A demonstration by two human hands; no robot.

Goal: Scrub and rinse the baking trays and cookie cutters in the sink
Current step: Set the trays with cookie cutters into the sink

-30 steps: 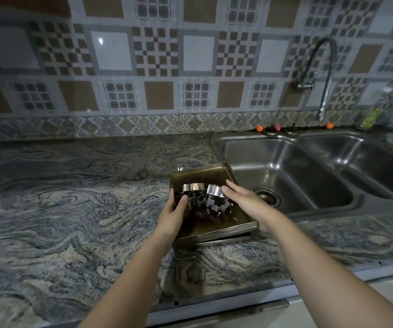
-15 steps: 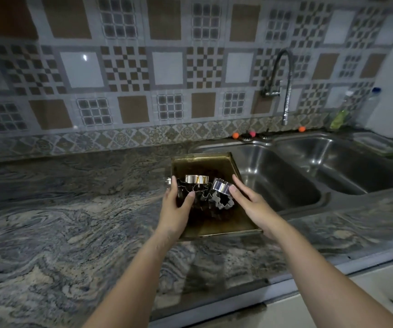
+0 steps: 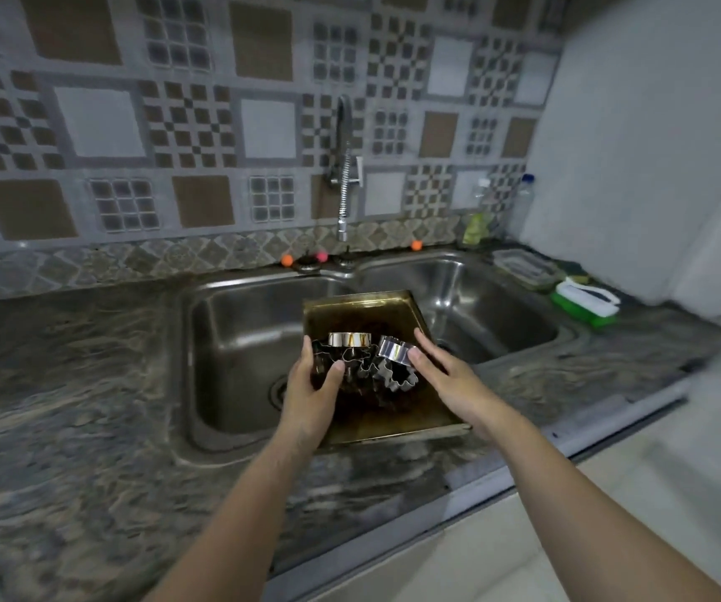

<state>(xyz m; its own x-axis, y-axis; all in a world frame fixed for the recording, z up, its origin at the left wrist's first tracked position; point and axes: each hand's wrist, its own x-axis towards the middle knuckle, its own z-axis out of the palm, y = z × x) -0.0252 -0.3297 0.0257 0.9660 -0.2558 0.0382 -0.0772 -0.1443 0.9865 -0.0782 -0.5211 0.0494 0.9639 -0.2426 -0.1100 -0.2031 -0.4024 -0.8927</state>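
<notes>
Patterned brown and grey tiles cover the wall across the top of the frame, above a marbled stone counter. At the centre, a browned baking tray is held over the double steel sink, spanning the divider between the two basins. A cluster of shiny metal cookie cutters sits on the tray's middle. The left hand grips the tray's left edge, thumb curled over onto the cutters, fingers hidden beneath. The right hand lies along the tray's right side with fingers stretched out, their tips touching the nearest cutter; whether it grips the tray underneath cannot be told. Behind the tray, a coiled spring faucet rises at upper centre. On the counter at the right of the frame, a green and white scrub brush lies beside a clear lidded container, with a green bottle and a clear bottle against the wall.
</notes>
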